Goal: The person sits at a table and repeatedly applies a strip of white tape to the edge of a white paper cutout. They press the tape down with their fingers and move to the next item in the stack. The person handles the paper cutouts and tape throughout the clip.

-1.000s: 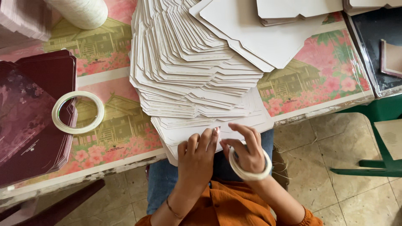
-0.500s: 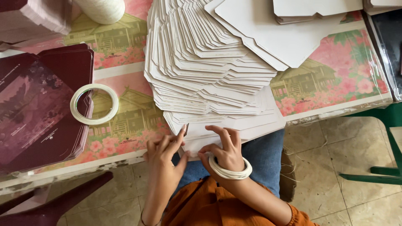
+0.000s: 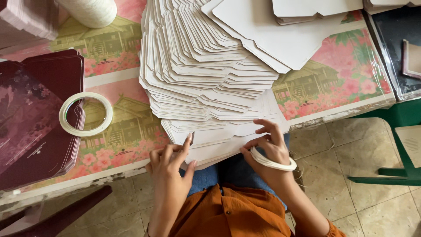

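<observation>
- Landmark: fanned stack of white cardboard blanks (image 3: 206,74) on a table with a floral house-print cover (image 3: 342,66); the stack's near edge overhangs the table edge toward the person.
- Left hand (image 3: 169,169) at the near-left corner of the stack, fingers bunched, fingertips pinching the edge of the lowest blank (image 3: 210,140); one fingertip raised onto its top face.
- Right hand (image 3: 267,147) at the near-right end of the stack, fingers curled and pressed on the same lowest blank, thumb side underneath, can't tell how far.
- Roll of white tape (image 3: 272,161) worn like a bangle round the right hand, just below the stack's near edge.
- Second white tape roll (image 3: 85,114) lies flat left of the stack, partly on a pile of dark maroon printed sheets (image 3: 35,118).
- White thread cone (image 3: 90,11) far left of the stack's top end.
- Green stool frame (image 3: 394,145) on the tiled floor, right of the stack and well apart.
- Orange shirt (image 3: 228,215) and blue jeans (image 3: 208,177) below the stack's near edge.
</observation>
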